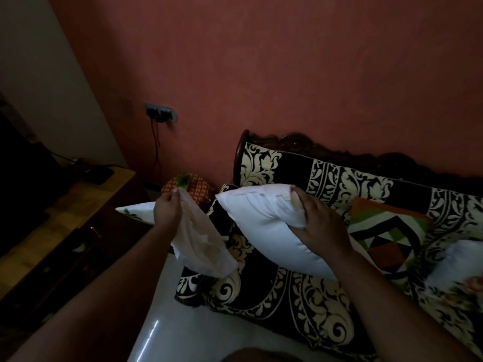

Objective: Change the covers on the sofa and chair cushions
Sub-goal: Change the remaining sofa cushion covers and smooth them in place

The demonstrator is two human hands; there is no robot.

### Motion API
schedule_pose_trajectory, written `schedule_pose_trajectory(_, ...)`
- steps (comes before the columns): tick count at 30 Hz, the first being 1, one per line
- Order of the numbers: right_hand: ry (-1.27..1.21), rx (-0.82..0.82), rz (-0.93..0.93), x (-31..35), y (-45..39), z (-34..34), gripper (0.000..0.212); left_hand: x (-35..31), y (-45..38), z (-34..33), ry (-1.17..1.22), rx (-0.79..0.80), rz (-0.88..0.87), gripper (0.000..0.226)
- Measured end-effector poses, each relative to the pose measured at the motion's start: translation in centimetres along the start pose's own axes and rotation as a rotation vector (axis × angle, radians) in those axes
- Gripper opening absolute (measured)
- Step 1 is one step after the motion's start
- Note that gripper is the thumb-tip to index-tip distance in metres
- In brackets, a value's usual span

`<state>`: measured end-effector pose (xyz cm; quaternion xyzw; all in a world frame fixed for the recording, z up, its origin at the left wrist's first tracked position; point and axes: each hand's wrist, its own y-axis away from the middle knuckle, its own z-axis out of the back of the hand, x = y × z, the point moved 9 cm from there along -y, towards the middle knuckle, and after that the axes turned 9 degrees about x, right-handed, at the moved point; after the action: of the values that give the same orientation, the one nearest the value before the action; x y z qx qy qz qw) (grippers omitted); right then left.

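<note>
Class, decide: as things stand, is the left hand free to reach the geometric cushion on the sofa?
Probably not: the left hand grips a cloth cover, and the white cushion held by the right hand lies between it and the geometric cushion.

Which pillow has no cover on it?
Find the black-and-cream patterned sofa by the red wall. Above its seat, the right hand grips a plain white cushion. The cushion beside it has orange, green and black shapes.

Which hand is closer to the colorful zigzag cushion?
Right. The right hand grips the white pillow just beside the colorful cushion; the left hand holds a cover farther left.
</note>
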<state>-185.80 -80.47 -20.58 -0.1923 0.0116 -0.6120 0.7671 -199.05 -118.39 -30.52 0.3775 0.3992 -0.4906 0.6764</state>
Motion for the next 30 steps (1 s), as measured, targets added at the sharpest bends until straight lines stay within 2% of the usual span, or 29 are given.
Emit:
schedule_pose_trajectory(7, -0.158, -0.192, 0.072, -3.6, 6.2, 5.7, 0.074, -3.7, 3.2, -3.4, -0.041, -0.018, -0.065, 0.041)
schedule_pose_trajectory(11, -0.108, -0.178, 0.176, -3.4, 8.4, 6.3, 0.073, -5.5, 5.7, -6.8, -0.040, 0.027, -0.111, 0.035)
schedule_pose_trajectory(15, -0.061, -0.115, 0.246, -2.0, 9.0, 5.1, 0.077, -8.4, 8.5, -11.0, -0.048, 0.131, -0.202, 0.035)
schedule_pose_trajectory(20, -0.015, -0.011, 0.224, -0.8, 7.9, 3.1, 0.077, -8.9, 10.4, -14.1, -0.086, 0.297, -0.239, 0.029)
schedule_pose_trajectory(25, 0.147, 0.264, 0.210, 1.4, 6.1, -1.2, 0.078, -10.6, 12.5, -15.4, -0.104, 0.417, -0.275, 0.027)
schedule_pose_trajectory(27, 0.132, 0.391, 0.176, 2.7, 5.1, -2.5, 0.068, -11.5, 13.7, -16.1, -0.085, 0.474, -0.297, 0.029)
schedule_pose_trajectory(30, 0.070, 0.447, 0.022, 3.1, 2.9, -3.3, 0.035, -13.2, 14.9, -16.6, -0.115, 0.468, -0.406, 0.040)
